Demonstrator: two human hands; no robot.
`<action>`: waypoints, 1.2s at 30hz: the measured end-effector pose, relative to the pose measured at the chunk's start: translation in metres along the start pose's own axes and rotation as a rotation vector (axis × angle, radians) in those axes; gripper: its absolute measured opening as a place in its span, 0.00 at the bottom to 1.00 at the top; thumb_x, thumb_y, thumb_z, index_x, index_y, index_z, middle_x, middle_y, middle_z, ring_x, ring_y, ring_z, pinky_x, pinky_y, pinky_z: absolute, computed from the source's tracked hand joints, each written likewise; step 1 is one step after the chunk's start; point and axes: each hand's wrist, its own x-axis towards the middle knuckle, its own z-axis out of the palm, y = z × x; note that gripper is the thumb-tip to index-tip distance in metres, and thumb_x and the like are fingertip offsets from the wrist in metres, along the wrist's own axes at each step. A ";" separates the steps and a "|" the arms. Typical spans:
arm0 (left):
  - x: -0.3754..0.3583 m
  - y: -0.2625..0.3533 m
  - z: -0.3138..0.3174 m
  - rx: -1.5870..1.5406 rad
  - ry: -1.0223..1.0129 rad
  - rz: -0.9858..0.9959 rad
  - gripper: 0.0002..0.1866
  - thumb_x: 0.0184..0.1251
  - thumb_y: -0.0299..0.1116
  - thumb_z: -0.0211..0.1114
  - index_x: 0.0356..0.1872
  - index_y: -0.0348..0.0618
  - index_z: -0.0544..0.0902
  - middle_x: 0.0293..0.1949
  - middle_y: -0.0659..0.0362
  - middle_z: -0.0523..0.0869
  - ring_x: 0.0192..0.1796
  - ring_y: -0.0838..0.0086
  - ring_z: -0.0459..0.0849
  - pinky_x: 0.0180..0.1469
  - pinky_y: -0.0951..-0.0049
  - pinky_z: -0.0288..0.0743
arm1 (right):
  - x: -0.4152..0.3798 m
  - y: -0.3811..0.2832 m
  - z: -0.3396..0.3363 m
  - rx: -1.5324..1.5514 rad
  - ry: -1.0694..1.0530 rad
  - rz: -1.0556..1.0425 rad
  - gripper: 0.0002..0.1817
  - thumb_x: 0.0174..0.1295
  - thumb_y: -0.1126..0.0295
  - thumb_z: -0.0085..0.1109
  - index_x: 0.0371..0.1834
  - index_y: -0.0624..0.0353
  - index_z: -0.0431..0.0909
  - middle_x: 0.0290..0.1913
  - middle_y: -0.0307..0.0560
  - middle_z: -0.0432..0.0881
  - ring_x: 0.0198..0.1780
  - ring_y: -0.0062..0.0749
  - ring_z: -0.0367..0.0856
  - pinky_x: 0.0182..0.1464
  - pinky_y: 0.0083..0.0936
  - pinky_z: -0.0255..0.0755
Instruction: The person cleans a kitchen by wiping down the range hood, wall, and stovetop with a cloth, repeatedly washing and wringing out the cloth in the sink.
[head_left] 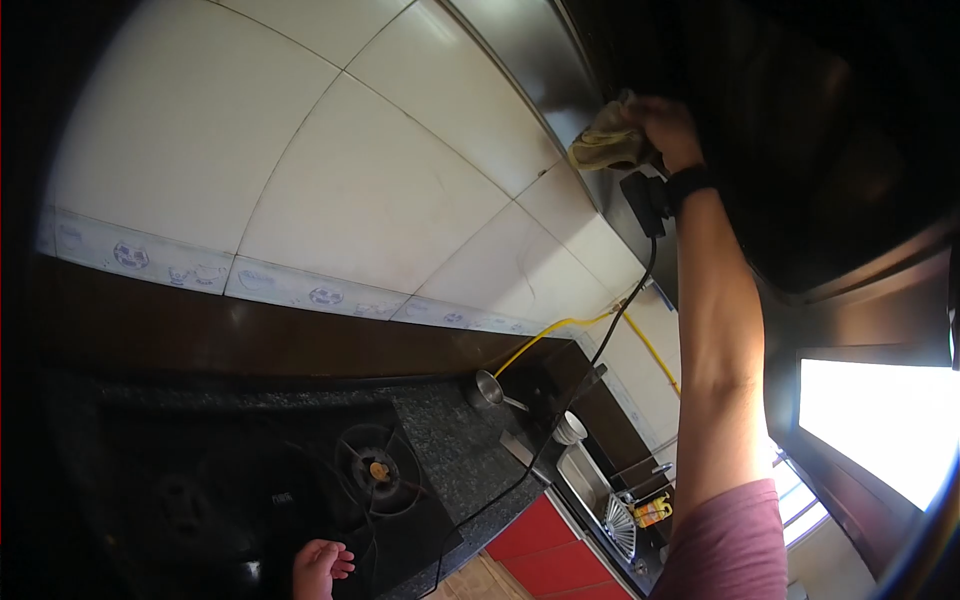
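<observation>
My right hand (660, 125) is raised at the upper right, closed on a yellowish-grey cloth (608, 142). The cloth lies against a shiny metal panel (545, 65) above the wall tiles. Just below the wrist, which wears a dark band, a black device (645, 203) with a hanging black cable is fixed by the panel. Low in the view, my left hand (322, 565) is over the front of the black gas stove (270, 490), its fingers loosely curled and apart, with nothing in them.
A burner (378, 470) sits on the stove. Beyond it are a metal pan (488, 388), white bowls (570, 428), a sink (583, 475) and a yellow packet (653, 511). A yellow hose (548, 330) runs along the tiled wall. Red cabinets (545, 545) stand below.
</observation>
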 end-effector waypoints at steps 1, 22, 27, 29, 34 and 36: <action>-0.001 -0.002 0.000 0.004 -0.003 -0.003 0.10 0.64 0.36 0.54 0.36 0.41 0.78 0.30 0.61 0.82 0.30 0.80 0.79 0.33 0.82 0.70 | 0.001 0.002 -0.002 0.026 -0.029 -0.031 0.15 0.47 0.68 0.63 0.39 0.62 0.80 0.33 0.46 0.83 0.34 0.25 0.80 0.39 0.22 0.71; -0.034 0.017 -0.034 -0.047 0.104 0.013 0.09 0.63 0.35 0.54 0.36 0.42 0.78 0.29 0.61 0.82 0.28 0.81 0.78 0.31 0.84 0.68 | -0.139 -0.021 -0.005 0.339 0.783 -0.264 0.10 0.57 0.75 0.55 0.43 0.63 0.75 0.40 0.46 0.79 0.41 0.31 0.79 0.43 0.24 0.72; -0.036 0.020 -0.028 -0.040 0.078 0.066 0.09 0.64 0.35 0.54 0.37 0.41 0.78 0.30 0.61 0.82 0.29 0.80 0.78 0.32 0.82 0.69 | -0.101 -0.047 0.005 1.241 0.825 -0.092 0.13 0.55 0.74 0.57 0.44 0.65 0.72 0.44 0.48 0.77 0.44 0.34 0.77 0.50 0.27 0.74; -0.039 0.018 -0.030 -0.027 0.062 0.074 0.09 0.64 0.35 0.54 0.37 0.41 0.78 0.30 0.60 0.82 0.29 0.79 0.78 0.32 0.81 0.69 | -0.091 -0.083 0.007 1.350 0.772 -0.163 0.12 0.54 0.75 0.57 0.43 0.65 0.72 0.44 0.49 0.77 0.41 0.34 0.77 0.47 0.27 0.74; -0.045 0.013 -0.042 -0.070 0.072 0.083 0.10 0.64 0.35 0.54 0.37 0.41 0.79 0.30 0.60 0.82 0.30 0.79 0.78 0.32 0.81 0.70 | -0.089 -0.114 0.001 1.383 0.734 -0.134 0.12 0.59 0.70 0.49 0.44 0.63 0.71 0.44 0.48 0.77 0.42 0.37 0.77 0.47 0.30 0.73; -0.049 0.012 -0.050 -0.067 0.070 0.095 0.10 0.64 0.35 0.54 0.37 0.40 0.79 0.30 0.60 0.82 0.30 0.79 0.78 0.32 0.81 0.70 | -0.085 -0.092 -0.012 1.359 0.584 -0.248 0.12 0.59 0.69 0.49 0.44 0.62 0.71 0.45 0.48 0.76 0.43 0.37 0.76 0.49 0.31 0.71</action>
